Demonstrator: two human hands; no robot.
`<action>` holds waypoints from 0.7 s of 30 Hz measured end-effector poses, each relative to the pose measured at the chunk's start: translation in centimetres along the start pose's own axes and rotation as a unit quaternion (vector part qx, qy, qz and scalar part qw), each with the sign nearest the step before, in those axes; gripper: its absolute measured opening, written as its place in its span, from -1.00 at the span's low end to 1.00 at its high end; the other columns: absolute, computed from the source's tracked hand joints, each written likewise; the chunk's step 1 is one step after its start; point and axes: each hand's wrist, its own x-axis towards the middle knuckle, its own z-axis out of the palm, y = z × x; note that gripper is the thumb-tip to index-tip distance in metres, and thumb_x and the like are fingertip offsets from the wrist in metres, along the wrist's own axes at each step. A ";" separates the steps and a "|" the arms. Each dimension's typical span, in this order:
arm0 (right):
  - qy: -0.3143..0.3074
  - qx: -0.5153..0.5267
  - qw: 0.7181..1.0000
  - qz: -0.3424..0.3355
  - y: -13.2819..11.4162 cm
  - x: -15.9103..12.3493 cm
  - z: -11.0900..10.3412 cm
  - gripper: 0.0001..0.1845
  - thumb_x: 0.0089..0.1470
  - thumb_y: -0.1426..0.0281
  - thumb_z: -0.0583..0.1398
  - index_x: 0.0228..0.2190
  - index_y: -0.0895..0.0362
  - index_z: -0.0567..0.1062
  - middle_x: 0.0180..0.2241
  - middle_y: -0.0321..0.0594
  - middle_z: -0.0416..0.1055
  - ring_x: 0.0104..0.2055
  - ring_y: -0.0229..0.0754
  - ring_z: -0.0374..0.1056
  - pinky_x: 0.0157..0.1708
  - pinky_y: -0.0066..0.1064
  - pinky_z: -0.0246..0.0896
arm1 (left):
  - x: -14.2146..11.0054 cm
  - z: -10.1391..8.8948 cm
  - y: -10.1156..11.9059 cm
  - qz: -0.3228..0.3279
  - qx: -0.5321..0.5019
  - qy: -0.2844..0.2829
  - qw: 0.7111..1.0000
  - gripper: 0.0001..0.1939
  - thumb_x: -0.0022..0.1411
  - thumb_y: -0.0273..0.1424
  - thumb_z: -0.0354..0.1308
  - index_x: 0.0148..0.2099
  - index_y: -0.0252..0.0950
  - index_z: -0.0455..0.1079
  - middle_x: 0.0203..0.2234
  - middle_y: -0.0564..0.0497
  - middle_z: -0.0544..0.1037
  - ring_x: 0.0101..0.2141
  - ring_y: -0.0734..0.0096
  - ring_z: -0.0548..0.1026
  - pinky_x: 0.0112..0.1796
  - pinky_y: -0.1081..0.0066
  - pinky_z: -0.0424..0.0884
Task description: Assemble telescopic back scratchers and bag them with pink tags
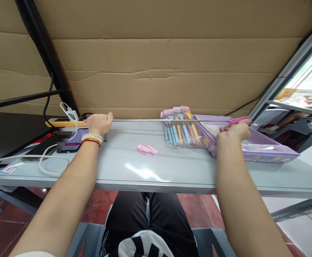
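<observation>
A telescopic back scratcher (150,120) is stretched out level across the table, its thin metal rod drawn long. My left hand (100,123) is closed round it near the yellow-orange handle, which sticks out to the left. At the other end, my right hand (233,131) grips the pink head, with part of it showing above the fingers. Behind the rod lie clear packets of back scratchers (181,128) with blue and yellow handles. Two small pink cards (147,150) lie flat on the table between my forearms.
A purple box (268,156) stands at the right, partly behind my right hand. On the left are a phone (71,140), a white charger (72,114) and looping white cable. Cardboard (156,57) walls the back of the grey table (156,169). A black post (44,50) rises at left.
</observation>
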 end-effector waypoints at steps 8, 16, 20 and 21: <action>0.098 0.079 0.990 0.058 -0.5 0.2 -0.7 -0.58 0.29 0.24 -0.02 -0.60 0.08 0.10 -0.67 -0.46 -0.08 -0.73 -0.43 -0.15 -0.69 -0.46 -0.30 | 0.1 1.2 -0.3 -0.052 -0.007 0.037 0.998 -0.30 0.27 -0.26 -0.40 -0.31 -0.47 0.58 -0.41 -0.29 0.58 -0.27 0.12 0.50 -0.15 0.23 0.16; 0.057 0.014 0.998 0.016 -0.2 0.5 -0.4 -0.59 0.31 0.23 -0.13 -0.57 0.07 0.08 -0.63 -0.41 0.03 -0.72 -0.44 -0.14 -0.71 -0.46 -0.28 | 0.4 1.6 -0.4 -0.049 -0.020 0.040 0.998 -0.31 0.26 -0.25 -0.39 -0.30 -0.46 0.58 -0.42 -0.32 0.57 -0.29 0.10 0.49 -0.16 0.20 0.13; 0.031 0.058 0.997 -0.029 -0.2 0.1 -0.2 -0.68 0.27 0.30 -0.07 -0.53 0.08 0.13 -0.63 -0.44 0.06 -0.72 -0.43 -0.11 -0.70 -0.47 -0.32 | 0.6 1.7 -1.2 -0.062 -0.011 0.043 0.997 -0.33 0.26 -0.25 -0.39 -0.31 -0.41 0.58 -0.44 -0.27 0.57 -0.32 0.13 0.48 -0.19 0.21 0.14; 0.033 0.063 0.997 -0.032 -0.2 0.0 -0.2 -0.74 0.24 0.37 -0.04 -0.51 0.08 0.15 -0.63 -0.44 0.08 -0.73 -0.43 -0.10 -0.70 -0.47 -0.31 | 0.6 1.7 -1.4 -0.065 -0.010 0.040 0.997 -0.33 0.25 -0.25 -0.38 -0.32 -0.41 0.58 -0.45 -0.27 0.57 -0.33 0.13 0.48 -0.20 0.22 0.14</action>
